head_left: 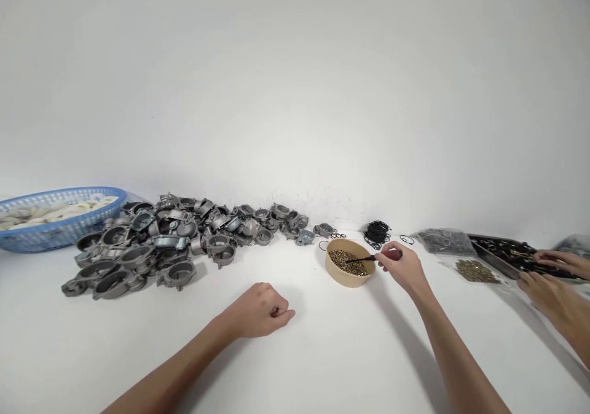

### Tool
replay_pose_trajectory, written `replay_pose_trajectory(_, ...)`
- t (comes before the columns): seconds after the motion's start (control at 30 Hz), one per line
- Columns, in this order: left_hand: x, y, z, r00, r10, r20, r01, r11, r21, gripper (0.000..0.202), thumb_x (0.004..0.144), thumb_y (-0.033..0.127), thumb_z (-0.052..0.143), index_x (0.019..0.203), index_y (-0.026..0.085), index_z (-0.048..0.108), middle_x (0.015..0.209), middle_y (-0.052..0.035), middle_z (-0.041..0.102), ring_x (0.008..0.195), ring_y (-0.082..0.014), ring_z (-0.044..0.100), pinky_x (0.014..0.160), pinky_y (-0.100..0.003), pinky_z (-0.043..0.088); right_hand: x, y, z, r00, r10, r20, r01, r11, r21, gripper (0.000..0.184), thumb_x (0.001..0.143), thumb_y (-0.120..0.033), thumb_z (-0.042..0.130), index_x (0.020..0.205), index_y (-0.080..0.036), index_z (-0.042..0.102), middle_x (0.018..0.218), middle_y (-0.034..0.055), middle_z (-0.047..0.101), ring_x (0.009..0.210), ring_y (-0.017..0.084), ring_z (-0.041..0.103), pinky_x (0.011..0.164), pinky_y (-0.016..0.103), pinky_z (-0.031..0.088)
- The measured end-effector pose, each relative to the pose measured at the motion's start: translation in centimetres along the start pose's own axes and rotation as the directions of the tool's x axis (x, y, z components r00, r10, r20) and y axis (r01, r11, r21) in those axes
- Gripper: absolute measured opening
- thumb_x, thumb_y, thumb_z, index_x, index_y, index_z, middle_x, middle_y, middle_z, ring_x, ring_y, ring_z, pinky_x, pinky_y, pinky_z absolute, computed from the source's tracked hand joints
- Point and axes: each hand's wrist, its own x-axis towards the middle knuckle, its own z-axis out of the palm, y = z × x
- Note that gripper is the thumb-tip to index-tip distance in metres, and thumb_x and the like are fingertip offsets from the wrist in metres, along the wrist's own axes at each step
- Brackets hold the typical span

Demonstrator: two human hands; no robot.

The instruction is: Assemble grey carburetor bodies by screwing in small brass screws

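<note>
In the head view, my right hand (402, 266) pinches a thin black screwdriver-like tool (366, 258). Its narrow end reaches down among the small brass-coloured screws (342, 259) that fill a round tan paper bowl (349, 279). My left hand (260, 311) rests closed on the white table, left of the bowl and below it in view. Its fingers are curled in and the thumb points right; whether anything is inside them is hidden. A heap of grey metal ring-shaped housings (179, 273) lies beyond my left hand.
A blue plastic basket (64, 220) of cream-coloured parts stands far left. Black rubber rings (377, 233) lie behind the bowl. At right are a plastic bag (442, 242), a pile of small brass-coloured parts (477, 271) and a dark tray (493, 259), where another person's hands (553, 297) are working.
</note>
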Motion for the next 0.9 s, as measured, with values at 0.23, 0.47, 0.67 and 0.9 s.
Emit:
replay_pose_trajectory(0.23,0.03,0.03,-0.07,1.0,-0.018,0.015,0.018,1.0,0.012,0.045,0.089,0.019,0.048,0.06,0.016,0.015,0.054,0.0061,0.01,0.053,-0.0109,0.005,0.054,-0.028,0.015,-0.28,-0.3,0.5,0.999,0.013,-0.032,-0.012,1.0,0.021,0.015,0.068,-0.035,0.068,0.071,-0.022,0.06,0.062,0.0003,0.071,0.054,0.019,0.065,0.058,0.03,0.049)
replay_pose_trajectory(0.47,0.06,0.28,-0.24,1.0,-0.025,0.015,0.025,1.0,0.016,0.046,0.089,0.019,0.05,0.059,0.016,0.016,0.053,0.0061,0.011,0.052,-0.0106,0.006,0.053,-0.029,0.015,0.06,0.09,0.11,1.0,0.007,-0.03,-0.004,0.994,0.11,0.019,0.069,-0.035,0.071,0.074,-0.021,0.059,0.063,0.0024,0.071,0.054,0.02,0.065,0.059,0.031,0.051)
replay_pose_trajectory(0.67,0.07,0.16,-0.23,1.0,-0.021,0.021,0.021,1.0,0.012,0.045,0.089,0.019,0.05,0.059,0.016,0.015,0.053,0.0062,0.01,0.053,-0.0106,0.006,0.053,-0.028,0.015,0.1,0.11,0.1,1.0,0.024,0.002,-0.024,0.997,0.078,0.016,0.069,-0.032,0.07,0.073,-0.021,0.059,0.062,0.0014,0.071,0.054,0.019,0.065,0.058,0.03,0.05)
replay_pose_trajectory(0.9,0.07,0.08,-0.25,1.0,-0.021,0.019,0.021,1.0,0.011,0.045,0.089,0.019,0.049,0.06,0.016,0.015,0.054,0.006,0.01,0.053,-0.0107,0.006,0.053,-0.028,0.015,-0.22,-0.28,0.48,1.0,0.026,-0.006,-0.025,0.994,0.111,0.017,0.068,-0.034,0.071,0.071,-0.021,0.059,0.06,0.0002,0.07,0.052,0.018,0.063,0.059,0.03,0.048)
